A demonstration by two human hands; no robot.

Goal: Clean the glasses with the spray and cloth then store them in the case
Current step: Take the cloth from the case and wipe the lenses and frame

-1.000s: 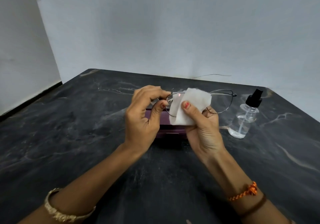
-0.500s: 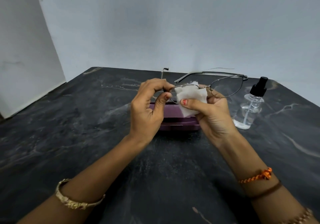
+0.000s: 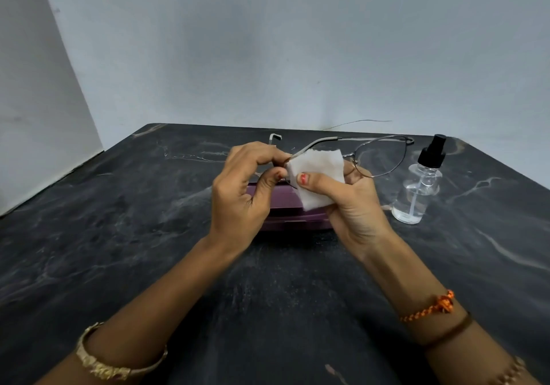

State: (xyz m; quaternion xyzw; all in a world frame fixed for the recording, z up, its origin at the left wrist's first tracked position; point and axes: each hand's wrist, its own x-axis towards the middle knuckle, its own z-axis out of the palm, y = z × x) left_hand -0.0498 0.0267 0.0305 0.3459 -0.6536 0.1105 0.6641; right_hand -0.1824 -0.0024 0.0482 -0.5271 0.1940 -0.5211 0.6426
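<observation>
Glasses [image 3: 381, 158] pinched at one end by the left hand [image 3: 241, 194] as the right hand [image 3: 351, 203] presses a white cloth [image 3: 318, 173] over a lens, above the closed case [image 3: 285, 212] mid-table [image 3: 89, 235].

Dark marbled table [image 3: 119, 250], grey walls [image 3: 268, 42]

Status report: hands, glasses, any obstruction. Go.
Left hand pinches glasses at one lens; right hand rubs cloth on it. Purple case closed behind hands. Spray bottle clear, right.
</observation>
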